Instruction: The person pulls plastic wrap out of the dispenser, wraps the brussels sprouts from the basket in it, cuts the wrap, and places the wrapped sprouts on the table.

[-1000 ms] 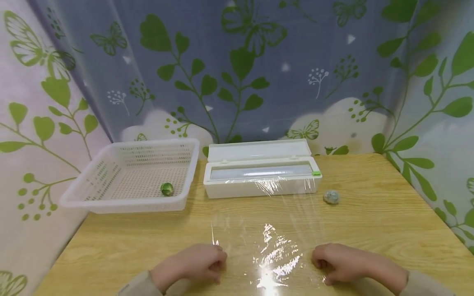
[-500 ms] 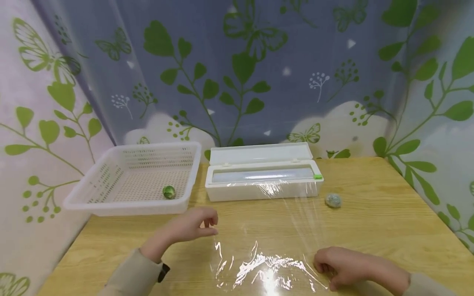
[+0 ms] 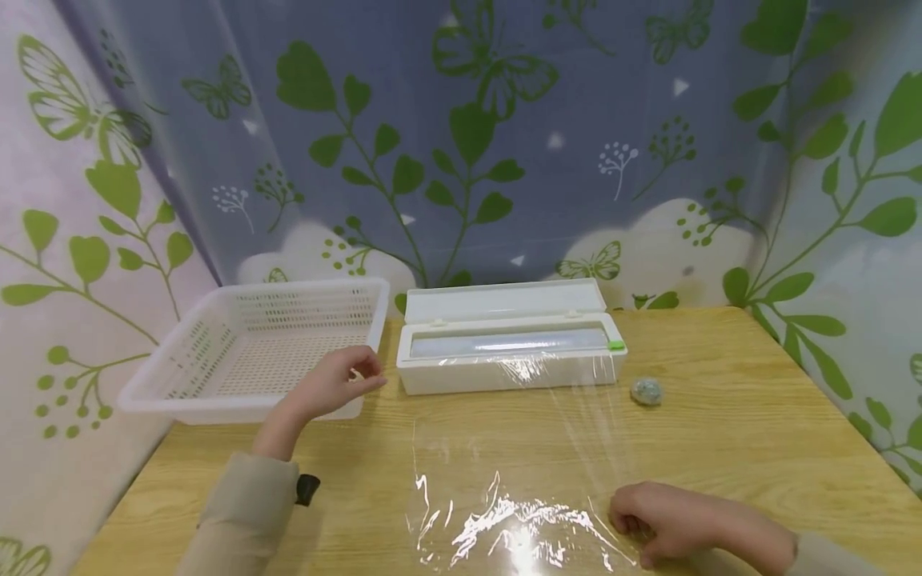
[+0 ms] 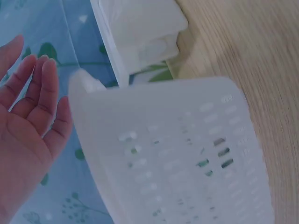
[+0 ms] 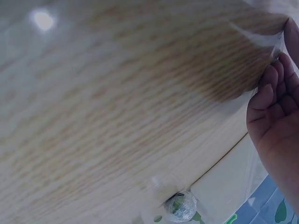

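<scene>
My left hand (image 3: 334, 386) is raised over the right front part of the white plastic basket (image 3: 205, 406), holding nothing. In the left wrist view its fingers are loosely extended beside the basket's wall (image 4: 154, 95). A green Brussels sprout seen in the basket earlier is hidden behind this hand. My right hand (image 3: 666, 520) pinches the right front corner of a clear sheet of cling film (image 3: 504, 524). The right wrist view also shows the fingers (image 5: 266, 95) on the film's edge. The sheet runs back to a white cling film dispenser (image 3: 511, 378) with its lid up.
Right of the dispenser lies a small ball wrapped in film (image 3: 646, 391), with some green showing through in the right wrist view. The wooden table (image 3: 727, 400) meets a patterned curtain (image 3: 547, 200) behind. A green slider (image 3: 615, 346) sits at the dispenser's right end.
My left hand has let go of the film's left corner and moved up and left to the basket. The film's front edge has crinkled. My right hand stays on its corner.
</scene>
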A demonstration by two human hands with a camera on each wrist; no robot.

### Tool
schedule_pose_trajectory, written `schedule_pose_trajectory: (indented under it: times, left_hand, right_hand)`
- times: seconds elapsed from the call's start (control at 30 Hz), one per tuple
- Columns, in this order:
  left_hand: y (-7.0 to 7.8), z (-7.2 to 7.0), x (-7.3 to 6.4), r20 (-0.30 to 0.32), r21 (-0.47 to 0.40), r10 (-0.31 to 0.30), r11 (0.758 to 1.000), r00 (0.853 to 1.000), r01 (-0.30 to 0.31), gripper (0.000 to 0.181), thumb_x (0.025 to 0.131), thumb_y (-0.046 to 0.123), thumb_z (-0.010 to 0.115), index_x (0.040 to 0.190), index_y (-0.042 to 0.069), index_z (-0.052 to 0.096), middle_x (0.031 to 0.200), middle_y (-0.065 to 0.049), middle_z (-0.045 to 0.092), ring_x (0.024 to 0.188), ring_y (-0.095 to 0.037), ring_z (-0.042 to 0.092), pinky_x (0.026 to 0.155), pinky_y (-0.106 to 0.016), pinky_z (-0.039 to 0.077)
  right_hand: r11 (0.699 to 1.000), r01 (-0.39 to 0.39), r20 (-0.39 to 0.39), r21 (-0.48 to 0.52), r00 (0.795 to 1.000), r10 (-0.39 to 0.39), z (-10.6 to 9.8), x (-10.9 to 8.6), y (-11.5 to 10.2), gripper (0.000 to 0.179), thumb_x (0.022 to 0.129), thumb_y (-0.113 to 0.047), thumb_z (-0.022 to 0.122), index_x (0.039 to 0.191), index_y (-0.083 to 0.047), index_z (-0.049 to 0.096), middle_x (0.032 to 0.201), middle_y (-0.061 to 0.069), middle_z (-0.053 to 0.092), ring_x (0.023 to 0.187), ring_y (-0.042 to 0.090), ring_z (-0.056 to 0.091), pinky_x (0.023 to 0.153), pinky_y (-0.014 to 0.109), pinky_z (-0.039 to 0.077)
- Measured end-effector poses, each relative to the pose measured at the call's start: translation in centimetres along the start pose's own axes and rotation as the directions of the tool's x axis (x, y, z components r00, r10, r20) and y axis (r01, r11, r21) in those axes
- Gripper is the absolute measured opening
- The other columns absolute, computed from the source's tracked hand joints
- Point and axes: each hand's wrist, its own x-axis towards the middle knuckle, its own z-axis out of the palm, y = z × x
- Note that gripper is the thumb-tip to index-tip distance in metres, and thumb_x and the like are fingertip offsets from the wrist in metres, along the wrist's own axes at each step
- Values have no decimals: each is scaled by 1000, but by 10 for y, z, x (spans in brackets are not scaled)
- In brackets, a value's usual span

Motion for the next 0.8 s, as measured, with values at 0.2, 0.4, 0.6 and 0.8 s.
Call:
schedule_pose_trajectory:
  times: [0.2, 0.4, 0.6, 0.8]
  left_hand:
    - [-21, -11, 4, -53, -30, -83, 996, 995, 82, 13, 85, 17, 60, 88, 5, 56, 83, -3, 58, 79, -18, 55, 69, -35, 47]
    - [-38, -23, 11, -106, -23, -120, 993, 987, 118, 20, 86, 17, 59, 95, 0, 56, 90, -9, 59, 86, -24, 55, 74, -39, 46]
    - [-53, -32, 12, -144, 9, -172, 985, 975, 175, 23, 86, 17, 58, 98, -2, 55, 93, -15, 59, 89, -29, 55, 75, -43, 45]
    - [-73, -33, 5, -140, 8, -237, 971, 961, 241, 26, 87, 14, 57, 102, -7, 53, 96, -20, 57, 93, -34, 53, 79, -46, 42]
  right_hand:
    - [1000, -1, -3, 2, 1000, 1, 1, 1, -2, 39, 52, -7, 76, 75, -17, 47, 70, -17, 38, 61, -4, 37, 52, 12, 34]
    - [1000, -6, -24, -6, 1000, 6, -1, 2, -1, 40, 52, -7, 76, 76, -18, 46, 71, -17, 38, 62, -3, 37, 53, 12, 34]
    - [997, -55, 15, 45, 998, 55, 0, 1, 0, 39, 55, -7, 76, 77, -19, 46, 71, -17, 38, 63, -3, 37, 53, 14, 35]
    - [999, -31, 7, 16, 999, 31, 1, 1, -1, 39, 53, -6, 76, 77, -18, 47, 71, -17, 38, 63, -3, 37, 53, 14, 35]
